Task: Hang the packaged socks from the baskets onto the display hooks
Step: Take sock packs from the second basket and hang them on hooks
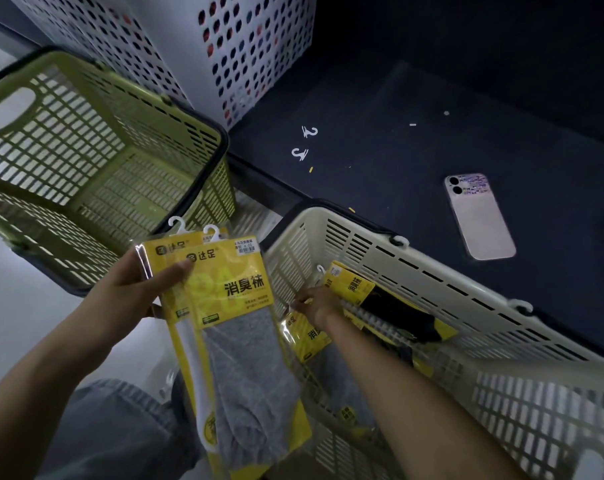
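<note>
Head camera: my left hand (134, 289) grips two stacked sock packs (238, 327) (grey on top) just left of the cream basket (432, 271); my right hand (316, 303), inside it, touches another pack (349, 285), grip unclear.

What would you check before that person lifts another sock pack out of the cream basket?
1. Left hand grips the held packs securely: ok, thumb across the front.
2. Right hand has pinched a pack: cannot tell, fingertips hidden.
3. More packs in the cream basket: ok, a black-sock pack lies there.
4. Hanger tabs on held packs intact: ok, two show.
5. Display hooks within reach: cannot tell, none in view.
</note>
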`<state>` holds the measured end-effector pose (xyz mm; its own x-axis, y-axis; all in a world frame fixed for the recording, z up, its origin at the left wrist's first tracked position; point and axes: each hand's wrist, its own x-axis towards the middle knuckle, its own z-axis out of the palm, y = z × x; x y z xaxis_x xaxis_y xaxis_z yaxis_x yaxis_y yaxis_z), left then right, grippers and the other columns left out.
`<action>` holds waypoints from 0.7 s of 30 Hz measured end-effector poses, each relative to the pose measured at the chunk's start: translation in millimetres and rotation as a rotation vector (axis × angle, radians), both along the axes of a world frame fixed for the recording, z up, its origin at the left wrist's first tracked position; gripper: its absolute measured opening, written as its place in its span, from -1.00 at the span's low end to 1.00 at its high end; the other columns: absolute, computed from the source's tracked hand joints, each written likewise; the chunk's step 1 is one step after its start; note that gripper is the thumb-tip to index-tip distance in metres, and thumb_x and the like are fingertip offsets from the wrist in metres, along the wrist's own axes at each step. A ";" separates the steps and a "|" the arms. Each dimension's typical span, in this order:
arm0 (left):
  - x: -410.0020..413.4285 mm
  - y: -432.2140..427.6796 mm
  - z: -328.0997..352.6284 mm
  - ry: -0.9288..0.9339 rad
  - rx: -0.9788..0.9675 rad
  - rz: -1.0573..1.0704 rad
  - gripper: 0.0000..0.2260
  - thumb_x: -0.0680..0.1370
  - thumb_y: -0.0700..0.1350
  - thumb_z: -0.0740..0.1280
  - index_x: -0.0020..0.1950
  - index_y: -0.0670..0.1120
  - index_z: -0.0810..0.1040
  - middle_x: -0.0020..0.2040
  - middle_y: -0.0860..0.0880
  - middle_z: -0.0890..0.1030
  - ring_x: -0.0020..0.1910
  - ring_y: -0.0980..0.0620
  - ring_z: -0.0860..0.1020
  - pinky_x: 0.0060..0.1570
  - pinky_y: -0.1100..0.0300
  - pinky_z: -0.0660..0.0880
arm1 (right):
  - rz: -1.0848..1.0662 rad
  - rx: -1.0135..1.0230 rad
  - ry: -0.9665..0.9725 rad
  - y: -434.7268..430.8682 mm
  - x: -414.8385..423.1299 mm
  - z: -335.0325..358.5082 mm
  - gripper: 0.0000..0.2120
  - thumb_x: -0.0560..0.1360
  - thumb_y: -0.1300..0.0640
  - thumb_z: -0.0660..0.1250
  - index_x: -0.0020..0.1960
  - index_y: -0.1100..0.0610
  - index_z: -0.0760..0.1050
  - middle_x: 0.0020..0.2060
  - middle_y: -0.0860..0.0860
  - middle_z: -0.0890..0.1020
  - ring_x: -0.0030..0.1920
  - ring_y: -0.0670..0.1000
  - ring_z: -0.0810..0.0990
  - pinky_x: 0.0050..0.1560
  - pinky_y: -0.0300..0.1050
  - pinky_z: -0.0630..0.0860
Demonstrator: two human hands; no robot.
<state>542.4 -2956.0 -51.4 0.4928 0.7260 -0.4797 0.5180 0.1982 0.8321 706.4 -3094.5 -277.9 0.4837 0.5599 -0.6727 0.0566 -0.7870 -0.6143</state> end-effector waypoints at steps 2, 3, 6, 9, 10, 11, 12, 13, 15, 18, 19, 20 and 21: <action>-0.5 1.0 -0.4 -0.005 -0.004 0.013 -0.80 0.42 -0.09 0.34 0.03 0.03 0.53 -0.16 0.09 0.70 -0.30 0.15 0.67 -0.47 0.27 0.56 | 0.003 0.001 0.014 2.4 0.6 -1.0 -0.78 0.47 0.12 0.42 0.06 0.22 0.63 0.16 0.14 0.62 0.17 0.13 0.58 0.13 -0.05 0.53; -0.6 1.2 -0.7 -0.006 -0.006 0.019 -0.79 0.42 -0.09 0.34 0.05 0.02 0.53 -0.15 0.06 0.70 -0.29 0.14 0.67 -0.47 0.28 0.56 | -0.005 0.001 0.020 3.4 1.1 -1.5 -0.78 0.47 0.12 0.42 0.05 0.23 0.63 0.15 0.15 0.63 0.18 0.13 0.58 0.13 -0.07 0.53; -0.7 2.9 -2.2 -0.003 0.009 0.034 -0.80 0.46 -0.11 0.33 0.08 0.01 0.53 -0.10 0.03 0.69 -0.28 0.13 0.67 -0.47 0.29 0.55 | -0.027 0.005 0.025 8.2 4.2 -1.6 -0.78 0.48 0.13 0.42 0.04 0.25 0.64 0.15 0.17 0.62 0.20 0.13 0.56 0.13 -0.10 0.50; 0.8 4.8 -2.5 -0.010 -0.002 0.043 -0.86 0.49 -0.13 0.31 0.01 0.07 0.52 -0.09 0.06 0.66 -0.24 0.12 0.66 -0.47 0.29 0.56 | -0.034 0.027 0.049 11.4 5.3 -1.0 -0.77 0.48 0.14 0.41 0.04 0.28 0.62 0.11 0.19 0.63 0.18 0.14 0.57 0.05 -0.14 0.48; 1.7 5.4 -2.7 -0.008 -0.012 0.042 -0.86 0.49 -0.13 0.31 0.01 0.08 0.52 -0.08 0.06 0.66 -0.20 0.09 0.65 -0.45 0.27 0.57 | -0.030 0.024 0.055 12.3 4.7 -0.4 -0.77 0.49 0.13 0.41 0.05 0.27 0.62 0.10 0.19 0.64 0.16 0.14 0.58 0.00 -0.17 0.46; 2.6 5.3 -2.8 -0.004 -0.023 0.040 -0.85 0.49 -0.13 0.31 0.01 0.08 0.52 -0.06 0.04 0.65 -0.16 0.06 0.64 -0.40 0.21 0.57 | -0.018 0.007 0.053 13.5 3.6 -0.2 -0.76 0.49 0.11 0.41 0.06 0.25 0.62 0.09 0.17 0.64 0.15 0.13 0.59 -0.04 -0.20 0.43; 3.4 4.7 -2.4 -0.002 -0.033 0.038 -0.83 0.46 -0.12 0.31 0.02 0.07 0.52 -0.04 0.03 0.65 -0.12 0.03 0.63 -0.34 0.16 0.56 | 0.002 -0.015 0.044 15.2 2.7 -0.1 -0.76 0.49 0.08 0.40 0.06 0.23 0.61 0.09 0.16 0.65 0.14 0.13 0.60 -0.06 -0.21 0.41; 3.9 4.3 -2.2 -0.002 -0.041 0.033 -0.81 0.43 -0.10 0.32 0.03 0.06 0.52 -0.04 0.01 0.65 -0.10 0.00 0.62 -0.29 0.12 0.53 | 0.021 -0.033 0.034 17.2 2.3 0.2 -0.74 0.50 0.07 0.39 0.09 0.22 0.60 0.11 0.15 0.64 0.14 0.13 0.59 -0.07 -0.21 0.41; 3.9 3.8 -2.4 0.009 -0.050 0.009 -0.76 0.36 -0.05 0.33 0.02 0.05 0.53 -0.10 0.02 0.68 -0.16 0.00 0.65 -0.29 0.11 0.54 | 0.022 -0.057 0.032 21.0 2.6 -0.9 -0.69 0.52 0.06 0.36 0.18 0.22 0.56 0.18 0.14 0.60 0.18 0.13 0.57 -0.04 -0.21 0.43; 1.5 6.7 -5.5 0.039 -0.074 -0.013 -0.83 0.40 -0.08 0.32 -0.02 0.03 0.54 -0.22 0.03 0.70 -0.32 0.08 0.67 -0.46 0.21 0.57 | -0.060 -0.063 0.028 23.3 4.6 -2.6 -0.69 0.52 0.09 0.36 0.19 0.23 0.55 0.19 0.16 0.60 0.18 0.14 0.57 0.02 -0.20 0.46; 0.6 8.3 -7.5 0.052 -0.077 -0.017 -0.87 0.45 -0.10 0.31 -0.02 0.02 0.54 -0.21 0.01 0.69 -0.32 0.06 0.67 -0.44 0.20 0.57 | -0.099 -0.058 0.031 23.7 5.2 -3.5 -0.71 0.52 0.10 0.36 0.17 0.24 0.56 0.18 0.16 0.61 0.17 0.14 0.58 0.06 -0.16 0.50; -0.3 9.4 -9.8 0.068 -0.076 -0.020 -0.89 0.49 -0.11 0.29 -0.02 0.02 0.54 -0.16 -0.01 0.69 -0.27 0.02 0.66 -0.38 0.17 0.56 | -0.127 -0.052 0.037 23.6 4.9 -4.1 -0.72 0.52 0.11 0.36 0.16 0.24 0.56 0.17 0.17 0.61 0.17 0.15 0.58 0.13 -0.11 0.53; -0.9 10.3 -12.5 0.077 -0.077 -0.019 -0.90 0.51 -0.12 0.28 -0.01 0.02 0.54 -0.12 -0.03 0.67 -0.21 -0.01 0.65 -0.34 0.16 0.55 | -0.145 -0.046 0.039 23.4 4.4 -4.7 -0.71 0.52 0.11 0.36 0.16 0.25 0.57 0.16 0.18 0.62 0.16 0.15 0.59 0.16 -0.03 0.54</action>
